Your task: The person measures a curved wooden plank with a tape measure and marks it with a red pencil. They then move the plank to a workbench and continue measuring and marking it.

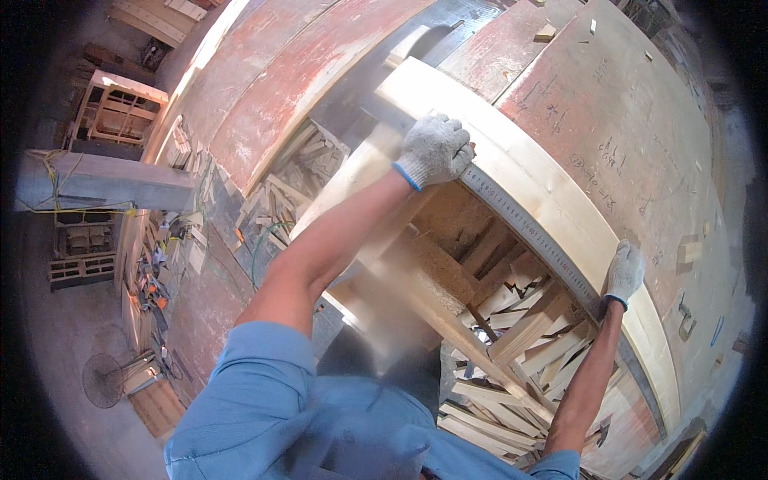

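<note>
Reaching up from blue sleeves (264, 384), both bare forearms crossed above a bin of pale wood offcuts (512, 352) that lay below the counter's near edge. The right hand (623, 272), in a grey knit glove, pressed down on the lower end of a long metal ruler (532, 232) with its fingers curled over it, while the left hand (434, 150), gloved the same, was laid flat and closed over the ruler's upper end. That ruler ran along the near edge of a light wooden plank (512, 160), which rested on the worn red counter (624, 120) beyond.
</note>
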Demonstrator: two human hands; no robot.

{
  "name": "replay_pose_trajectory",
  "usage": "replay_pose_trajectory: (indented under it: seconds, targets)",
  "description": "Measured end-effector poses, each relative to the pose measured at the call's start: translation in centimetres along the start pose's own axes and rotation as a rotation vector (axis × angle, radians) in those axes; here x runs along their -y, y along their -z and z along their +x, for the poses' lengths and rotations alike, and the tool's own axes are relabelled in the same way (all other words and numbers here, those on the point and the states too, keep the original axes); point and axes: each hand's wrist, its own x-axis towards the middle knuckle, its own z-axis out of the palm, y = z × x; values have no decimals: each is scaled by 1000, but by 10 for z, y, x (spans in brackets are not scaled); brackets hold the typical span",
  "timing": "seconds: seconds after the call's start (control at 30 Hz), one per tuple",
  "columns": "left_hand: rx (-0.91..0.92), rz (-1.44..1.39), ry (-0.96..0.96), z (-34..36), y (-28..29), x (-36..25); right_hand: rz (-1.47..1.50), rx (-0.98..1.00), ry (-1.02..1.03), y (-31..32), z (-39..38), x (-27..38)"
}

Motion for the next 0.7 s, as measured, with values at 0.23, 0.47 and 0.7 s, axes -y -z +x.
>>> replay_pose_trajectory:
  seconds: [0.23,0.47,0.7]
  targets:
    - [14,70,21,-36,17,-5,42,115,-11,19,-39,7]
    - [22,44,86,-38,28,-9,38,275,35,19,-29,-18]
    - [44,8,156,-41,28,-6,10,406,27,15,-8,-20]
